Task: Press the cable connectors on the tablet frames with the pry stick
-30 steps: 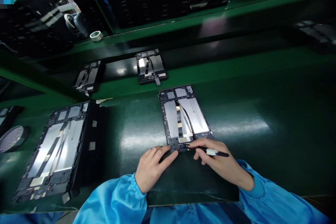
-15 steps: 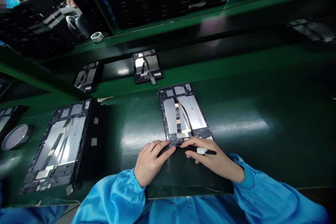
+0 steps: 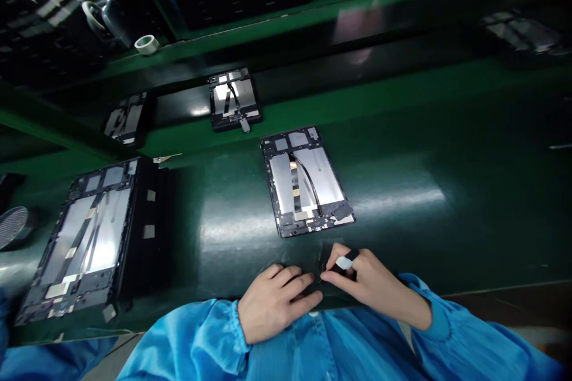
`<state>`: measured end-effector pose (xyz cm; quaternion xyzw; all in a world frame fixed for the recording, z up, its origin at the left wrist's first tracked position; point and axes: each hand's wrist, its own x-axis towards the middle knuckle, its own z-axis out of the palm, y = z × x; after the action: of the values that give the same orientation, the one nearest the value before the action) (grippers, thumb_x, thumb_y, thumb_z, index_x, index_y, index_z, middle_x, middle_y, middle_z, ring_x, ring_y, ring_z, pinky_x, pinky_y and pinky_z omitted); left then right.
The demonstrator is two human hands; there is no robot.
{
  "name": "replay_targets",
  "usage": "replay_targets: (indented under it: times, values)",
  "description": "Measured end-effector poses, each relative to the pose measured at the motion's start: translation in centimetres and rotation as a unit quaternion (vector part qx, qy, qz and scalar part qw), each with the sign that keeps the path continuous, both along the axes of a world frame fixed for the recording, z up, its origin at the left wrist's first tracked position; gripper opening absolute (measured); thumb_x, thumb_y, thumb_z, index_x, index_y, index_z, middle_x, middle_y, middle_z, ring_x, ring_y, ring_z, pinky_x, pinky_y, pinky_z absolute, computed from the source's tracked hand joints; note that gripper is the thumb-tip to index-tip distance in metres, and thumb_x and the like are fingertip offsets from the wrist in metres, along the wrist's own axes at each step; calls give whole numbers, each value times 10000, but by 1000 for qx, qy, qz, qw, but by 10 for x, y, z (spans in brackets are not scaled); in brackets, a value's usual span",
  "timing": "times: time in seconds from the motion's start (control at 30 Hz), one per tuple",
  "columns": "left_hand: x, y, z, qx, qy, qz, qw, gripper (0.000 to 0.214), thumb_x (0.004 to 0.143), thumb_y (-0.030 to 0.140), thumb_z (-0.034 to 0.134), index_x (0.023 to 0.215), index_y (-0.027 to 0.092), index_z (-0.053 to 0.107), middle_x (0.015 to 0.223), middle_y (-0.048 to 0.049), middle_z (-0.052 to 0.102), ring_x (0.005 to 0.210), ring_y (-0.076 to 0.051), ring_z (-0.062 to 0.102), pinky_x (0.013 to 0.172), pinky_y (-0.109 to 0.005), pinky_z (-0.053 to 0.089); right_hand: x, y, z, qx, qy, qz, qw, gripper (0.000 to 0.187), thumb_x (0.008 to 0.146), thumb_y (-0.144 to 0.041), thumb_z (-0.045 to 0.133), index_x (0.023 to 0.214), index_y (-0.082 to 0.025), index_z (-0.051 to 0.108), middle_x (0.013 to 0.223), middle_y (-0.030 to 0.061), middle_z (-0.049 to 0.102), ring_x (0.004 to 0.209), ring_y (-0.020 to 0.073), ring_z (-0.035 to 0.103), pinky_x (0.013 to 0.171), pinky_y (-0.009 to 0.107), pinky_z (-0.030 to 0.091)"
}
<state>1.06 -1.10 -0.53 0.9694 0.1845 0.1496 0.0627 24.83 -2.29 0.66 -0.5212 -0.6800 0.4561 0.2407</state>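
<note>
An opened tablet [image 3: 306, 184], back cover off, lies on the green table [image 3: 447, 161] in front of me, showing silver plates, a black cable and a ribbon strip. My right hand [image 3: 370, 286] is closed on thin black tweezers [image 3: 342, 265] with a white band, their tip pointing left towards my left fingertips. My left hand [image 3: 277, 303] rests palm down near the table's front edge, fingers together and bent, touching a dark thin piece I cannot make out. Both hands sit just below the tablet, apart from it.
A larger opened tablet [image 3: 84, 238] lies on a black stack at the left. Two more opened units [image 3: 232, 98] [image 3: 125, 119] sit on the dark conveyor strip behind. A tape roll [image 3: 146, 43] and black trays stand at the back left; a round mesh disc [image 3: 11, 226] is at the far left.
Both hands have drawn back from the tablet's lower edge towards me. The view has tilted down, and the tweezers' tip now points at my left fingertips.
</note>
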Motion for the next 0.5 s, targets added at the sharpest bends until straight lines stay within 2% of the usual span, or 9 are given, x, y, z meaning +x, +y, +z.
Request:
replay_targets:
  times: [0.07, 0.17, 0.3, 0.37, 0.5]
  values:
    - [0, -1, 0, -1, 7, -2, 1000, 255, 986, 224, 526, 1215, 269, 629, 1212, -32, 642, 1058, -187, 570, 783, -307, 433, 0, -1, -1, -10, 15, -7, 1000, 202, 914, -332, 604, 755, -207, 599, 687, 10, 650, 579, 159, 620, 536, 265, 459]
    - [2, -2, 2, -5, -5, 6, 1000, 255, 973, 218, 550, 1200, 287, 642, 1215, -20, 643, 1048, -195, 576, 776, -309, 445, 6, 8, -1, -64, 92, -40, 993, 252, 925, -388, 582, 755, -203, 586, 675, 10, 649, 568, 150, 627, 522, 252, 490]
    - [1, 6, 10, -42, -33, 35, 998, 261, 991, 237, 515, 1207, 306, 646, 1179, -30, 659, 1017, -168, 594, 771, -286, 469, 14, 48, 9, -101, 171, -83, 977, 301, 881, -469, 623, 780, -195, 550, 711, 14, 676, 587, 143, 658, 537, 247, 547]
    - [-2, 15, 13, -49, -56, 80, 994, 252, 1000, 239, 495, 1197, 258, 652, 1129, -53, 674, 976, -154, 606, 763, -273, 478, 10, 73, 16, -125, 187, -66, 972, 314, 839, -473, 673, 783, -194, 539, 692, 12, 680, 628, 165, 697, 524, 242, 557]
    - [-10, 35, 9, 7, -96, 167, 981, 195, 983, 195, 529, 1125, 197, 663, 1073, -57, 701, 949, -167, 602, 810, -299, 485, -10, 110, 21, -184, 169, -2, 968, 304, 801, -440, 716, 816, -188, 546, 593, -5, 668, 586, 181, 715, 456, 221, 540]
